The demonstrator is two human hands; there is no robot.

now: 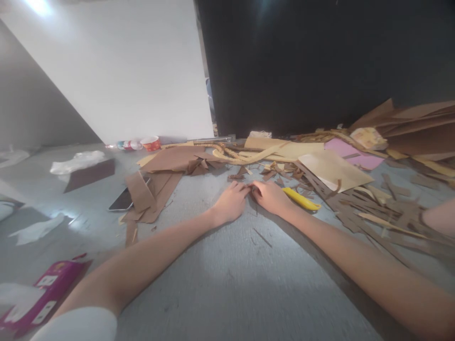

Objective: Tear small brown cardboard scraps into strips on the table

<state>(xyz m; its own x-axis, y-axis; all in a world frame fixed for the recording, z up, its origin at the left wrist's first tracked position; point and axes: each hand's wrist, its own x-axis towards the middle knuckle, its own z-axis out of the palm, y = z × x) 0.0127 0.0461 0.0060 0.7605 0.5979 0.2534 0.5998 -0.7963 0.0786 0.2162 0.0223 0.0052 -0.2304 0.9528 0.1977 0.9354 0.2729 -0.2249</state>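
Observation:
Both hands meet at the middle of the grey table [227,284], fingertips close together. My left hand [232,202] has its fingers bent around something small and dark at the tips, too small to name. From the right, my right hand [270,196] pinches at the same small dark bit with thumb and forefinger. Just beyond the fingertips lie curled brown scraps [239,174]. A yellow tool or tube [302,199] rests beside my right wrist. Brown paper sheets [174,158] lie beyond my left hand.
A phone [121,201] lies partly under brown paper at left. Nearer are a magenta packet [53,289] and white tissue [37,229]. Brown strips [369,213], a tan sheet [334,168] and pink paper [353,154] cover the right. Another person's arm [439,218] shows at the right edge.

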